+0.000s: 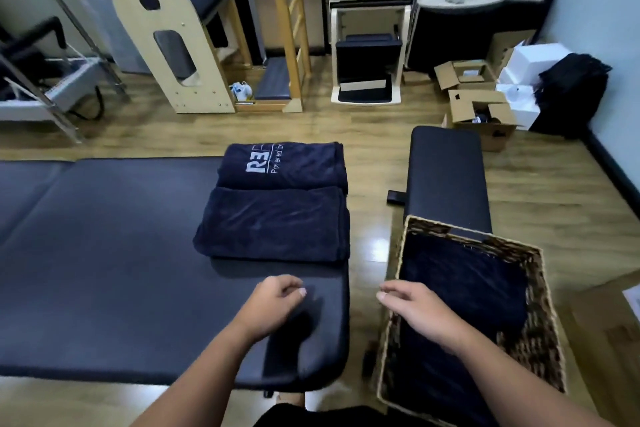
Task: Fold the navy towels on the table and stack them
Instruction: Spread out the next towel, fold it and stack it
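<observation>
Filling basket (540,274) – dark cloth (460,291), folds unclear; both hands' grip loose, empty.

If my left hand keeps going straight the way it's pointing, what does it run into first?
Your left hand points forward and slightly right over the padded table. Going straight on, it would probably first meet the near edge of the plain folded navy towel, ahead of the logo towel. Its height above the table is unclear.

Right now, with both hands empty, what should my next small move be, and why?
Probably reach the right hand into the wicker basket for the dark towel there. Two folded towels already lie on the table, and the left hand holds nothing.
</observation>
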### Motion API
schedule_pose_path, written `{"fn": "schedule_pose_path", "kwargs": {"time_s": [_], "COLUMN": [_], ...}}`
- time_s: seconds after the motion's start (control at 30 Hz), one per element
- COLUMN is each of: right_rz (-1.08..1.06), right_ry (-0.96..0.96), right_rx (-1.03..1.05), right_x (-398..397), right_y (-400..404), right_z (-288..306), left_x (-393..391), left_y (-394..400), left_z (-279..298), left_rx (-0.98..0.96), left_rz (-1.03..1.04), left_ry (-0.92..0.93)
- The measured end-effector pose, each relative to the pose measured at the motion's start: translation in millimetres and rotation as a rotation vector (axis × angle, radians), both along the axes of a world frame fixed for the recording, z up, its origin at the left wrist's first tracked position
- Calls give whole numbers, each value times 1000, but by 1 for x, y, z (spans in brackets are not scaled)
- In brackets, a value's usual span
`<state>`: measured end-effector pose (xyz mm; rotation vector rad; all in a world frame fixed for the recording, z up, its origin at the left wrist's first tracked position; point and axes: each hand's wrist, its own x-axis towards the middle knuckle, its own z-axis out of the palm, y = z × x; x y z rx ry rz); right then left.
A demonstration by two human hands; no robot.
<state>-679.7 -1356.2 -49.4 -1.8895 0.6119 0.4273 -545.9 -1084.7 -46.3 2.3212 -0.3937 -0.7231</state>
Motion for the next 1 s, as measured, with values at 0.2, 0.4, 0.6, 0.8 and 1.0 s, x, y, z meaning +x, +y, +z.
{"fn": "schedule_pose_path", "kwargs": {"time_s": [0.2, 0.4, 0.6, 0.8, 1.0], "right_rz": [-99, -191, -194, -280, -233], "right_ry": [-45, -8, 72, 75, 47], "right_rx": [-113, -350, -361, -302, -347], "right_x": [89, 166, 213, 223, 195], "right_y": [43, 70, 89, 89, 72], "right_z": [17, 13, 6, -18, -15], "left_x": [86, 173, 211, 220, 197], "left_y": [49, 81, 81, 73, 60], "left_z": [7, 4, -8, -23, -13], "left_rx": [-10, 253, 348, 278, 208], "left_rz": [22, -5, -18, 59, 118], "left_ry": [-101, -376, -53, 22, -41]}}
